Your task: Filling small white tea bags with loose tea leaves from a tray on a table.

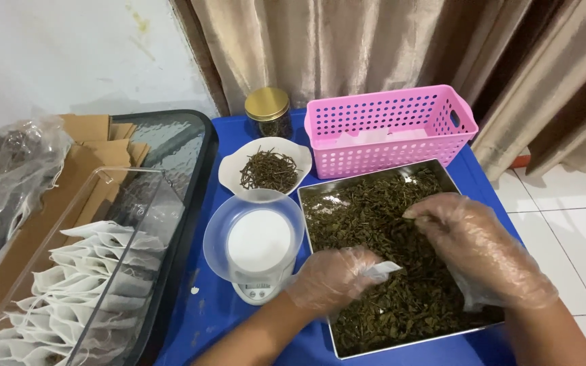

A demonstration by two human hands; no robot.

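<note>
Both hands wear thin clear plastic gloves and are over a shiny metal tray [374, 184] full of dry green-brown tea leaves [381, 230]. The tray sits at the front right of the blue worktop [205, 308].

The left hand [334, 276] is at the tray's left edge. Its grip is closed on a small white paper bag [382, 270], which sticks out to the right from between the fingers, just above the leaves.

The right hand [473, 244] is over the middle of the tray. Its fingers are pinched together at the tips, down in the leaves. Whether any leaves are in the pinch is too hard to see.

Just left of the tray is a small white scale [259, 271] with a clear round bowl [215, 237] on top. Behind the scale is a white dish [293, 154] with dark dry twigs in it. Behind that, at the back edge, stands a dark jar with a gold lid [266, 103]. A pink basket [388, 125] with holes sits behind the tray.

To the left, off the blue worktop, a clear box [113, 196] holds many white paper bags [83, 278] with strings. Past it are brown cardboard pieces [86, 129] and a crinkly plastic bag [8, 169].
</note>
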